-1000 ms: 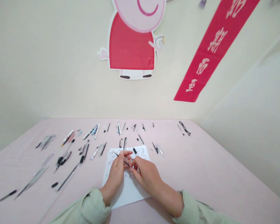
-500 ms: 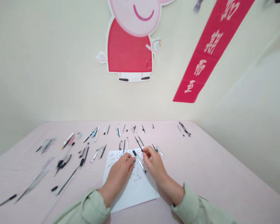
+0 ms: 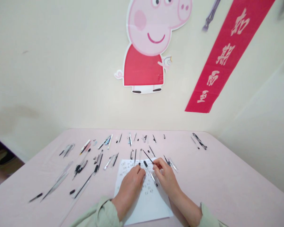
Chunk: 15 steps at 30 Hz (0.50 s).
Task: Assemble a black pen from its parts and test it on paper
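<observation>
Sheet writing: rows of marks on the white sheet (image 3: 156, 208) — too small to read.
Sheet cover: its middle lies under both hands, and its near left corner lies under a sleeve (image 3: 101, 214).
Left hand (image 3: 132, 183): the fingertips curl under, so whether they pinch anything cannot be told.
Right hand (image 3: 167, 178): its fingertips hide the near end of the thin black rod (image 3: 147, 155).
Forearms: both are cut off by the picture's lower edge.
Far edge of the tabletop (image 3: 227, 189): small dark parts (image 3: 153, 138) — too small to name.
</observation>
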{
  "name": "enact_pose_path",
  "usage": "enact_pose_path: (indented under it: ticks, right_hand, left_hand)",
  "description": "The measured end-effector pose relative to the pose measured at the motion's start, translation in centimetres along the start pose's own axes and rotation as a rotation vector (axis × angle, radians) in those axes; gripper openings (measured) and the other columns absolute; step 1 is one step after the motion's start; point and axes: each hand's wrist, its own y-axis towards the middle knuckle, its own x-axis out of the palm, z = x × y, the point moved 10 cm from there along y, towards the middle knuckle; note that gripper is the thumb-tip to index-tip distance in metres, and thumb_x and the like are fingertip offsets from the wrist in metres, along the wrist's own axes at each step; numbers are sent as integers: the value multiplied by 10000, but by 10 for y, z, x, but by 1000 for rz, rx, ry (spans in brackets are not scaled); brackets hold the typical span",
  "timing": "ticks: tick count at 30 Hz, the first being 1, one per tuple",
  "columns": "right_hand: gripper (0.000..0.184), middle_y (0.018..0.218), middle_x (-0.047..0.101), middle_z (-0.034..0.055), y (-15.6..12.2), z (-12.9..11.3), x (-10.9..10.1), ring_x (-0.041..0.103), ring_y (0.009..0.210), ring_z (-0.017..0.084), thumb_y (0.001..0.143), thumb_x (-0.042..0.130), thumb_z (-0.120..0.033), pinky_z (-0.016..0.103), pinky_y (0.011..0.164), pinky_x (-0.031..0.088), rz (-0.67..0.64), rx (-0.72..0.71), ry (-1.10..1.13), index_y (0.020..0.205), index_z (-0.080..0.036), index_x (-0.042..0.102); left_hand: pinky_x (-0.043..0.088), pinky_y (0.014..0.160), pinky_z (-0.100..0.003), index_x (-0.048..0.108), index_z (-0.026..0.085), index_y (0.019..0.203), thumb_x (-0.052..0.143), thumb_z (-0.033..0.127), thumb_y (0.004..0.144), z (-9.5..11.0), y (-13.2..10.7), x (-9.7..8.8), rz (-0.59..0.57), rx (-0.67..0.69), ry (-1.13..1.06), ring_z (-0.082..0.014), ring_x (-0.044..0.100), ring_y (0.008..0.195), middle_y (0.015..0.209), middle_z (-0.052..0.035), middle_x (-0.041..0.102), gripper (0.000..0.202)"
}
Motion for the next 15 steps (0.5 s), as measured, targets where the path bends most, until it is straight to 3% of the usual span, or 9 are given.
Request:
enact_pose_path:
  ticks: [7,15]
  right_hand:
    - [190,949,638,54,2,6,-11,586,942,208,881,442,-221,301,780,454,61,3,46,928,-208,625]
    - [147,825,624,42,5,12,-23,586,853,218,817,477,-202,307,761,436,138,15,54,798,-202,623]
  left_hand:
    - [452,691,-308,504,225,850,405,117,847,-4,-2,-35,218,-94,-361,-194,554,771,857,-35,550,146]
    - [463,693,-342,497,223,822,504,210,834,-27,-4,-47,427,-212,-651,-201,564,742,785,-19,555,20]
